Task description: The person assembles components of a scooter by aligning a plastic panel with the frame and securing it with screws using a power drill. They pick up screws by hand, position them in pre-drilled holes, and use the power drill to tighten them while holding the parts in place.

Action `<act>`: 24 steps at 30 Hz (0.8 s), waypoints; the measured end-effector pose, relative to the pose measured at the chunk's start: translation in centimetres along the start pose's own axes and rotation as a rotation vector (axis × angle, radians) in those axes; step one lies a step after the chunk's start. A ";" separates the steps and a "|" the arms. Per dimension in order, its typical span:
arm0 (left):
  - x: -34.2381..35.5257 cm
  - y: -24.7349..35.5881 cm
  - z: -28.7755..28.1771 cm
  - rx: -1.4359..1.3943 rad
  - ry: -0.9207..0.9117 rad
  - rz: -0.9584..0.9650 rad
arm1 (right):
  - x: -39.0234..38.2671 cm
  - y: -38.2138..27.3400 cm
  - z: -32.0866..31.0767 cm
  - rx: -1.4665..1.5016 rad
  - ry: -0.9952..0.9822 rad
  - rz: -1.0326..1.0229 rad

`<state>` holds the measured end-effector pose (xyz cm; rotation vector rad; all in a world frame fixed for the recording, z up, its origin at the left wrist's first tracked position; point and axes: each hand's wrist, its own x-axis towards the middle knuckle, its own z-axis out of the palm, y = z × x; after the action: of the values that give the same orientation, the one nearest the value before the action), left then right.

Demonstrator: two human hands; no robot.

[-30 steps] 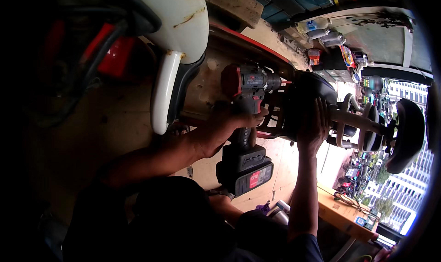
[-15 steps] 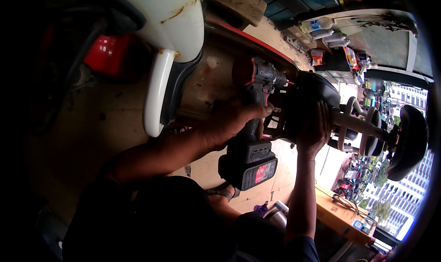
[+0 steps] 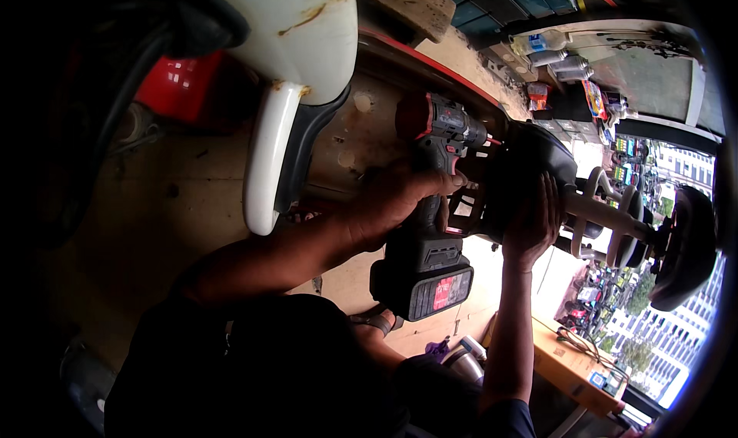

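My left hand (image 3: pixel 419 192) is wrapped round the grip of a black and red cordless drill (image 3: pixel 450 123), with a finger by its trigger. The drill's large battery (image 3: pixel 427 280) hangs below the grip. Its thin reddish bit (image 3: pixel 494 141) points right, at a dark framework beside a black rounded cover (image 3: pixel 538 150). Whether the tip touches a screw is too dark to tell. My right hand (image 3: pixel 536 215) lies against that cover, fingers stretched out along it and thumb hidden. A light-coloured tube (image 3: pixel 603 210) runs from the cover toward a black padded seat (image 3: pixel 680 246).
A rusty-spotted white body panel (image 3: pixel 296 38) with a white curved bar (image 3: pixel 270 161) stands left of the drill. A wooden block (image 3: pixel 407 6) sits behind. Bottles and spray cans (image 3: pixel 569 65) stand at the upper right. A cardboard box (image 3: pixel 573 365) with a cable lies at the lower right.
The whole view has shifted slightly, so the drill, panel and cover all appear a little farther right. Both hands keep their places on the drill and the cover.
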<state>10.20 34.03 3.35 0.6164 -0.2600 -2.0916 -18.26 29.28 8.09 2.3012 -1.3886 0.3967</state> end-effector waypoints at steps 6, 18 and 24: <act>0.1 -0.1 -0.1 -0.013 -0.024 -0.014 | 0.2 0.0 0.1 0.009 0.002 -0.017; 0.5 -0.2 0.3 0.079 -0.022 -0.028 | 0.1 -0.3 0.0 0.008 -0.001 0.014; 0.4 -0.3 0.1 0.091 -0.024 -0.015 | -0.1 0.3 0.0 0.032 0.020 0.001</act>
<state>9.76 33.87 3.16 0.6485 -0.3667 -2.1116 -18.55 29.20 8.08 2.3156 -1.3840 0.4442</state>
